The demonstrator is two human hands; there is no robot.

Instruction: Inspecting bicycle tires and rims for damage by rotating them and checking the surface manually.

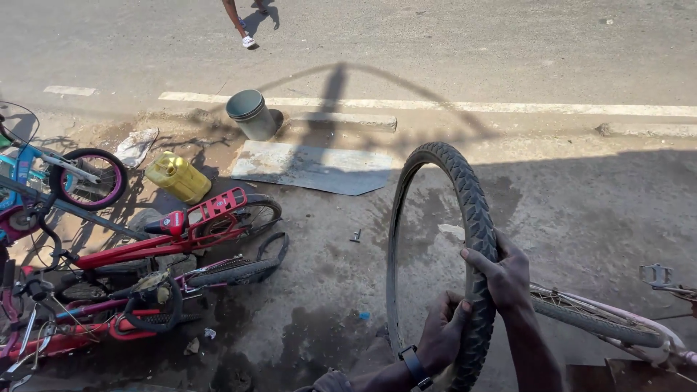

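the bare black bicycle tyre stands upright near the middle right of the view, with no rim or spokes inside it, so the wet ground shows through its ring. it stays on edge only because both hands grip its near right side; its far arc rises toward the road. the right hand wraps over the knobbly tread from the outside, fingers curled onto the tread, which steadies the hoop. the left hand, with a dark watch at the wrist, closes on the tyre lower down from the inside, thumb on the sidewall, so the 2 hands pinch the rubber between them.

just right of the hands a pale bicycle frame lies low with its own wheel fitted, close to the tyre. on the left, well apart, a red bicycle and several small bikes lie in a heap on the ground. farther off, a yellow jerrycan, a grey bucket and a flat metal sheet sit by the kerb at the road's edge. a passer-by's legs cross the far road.
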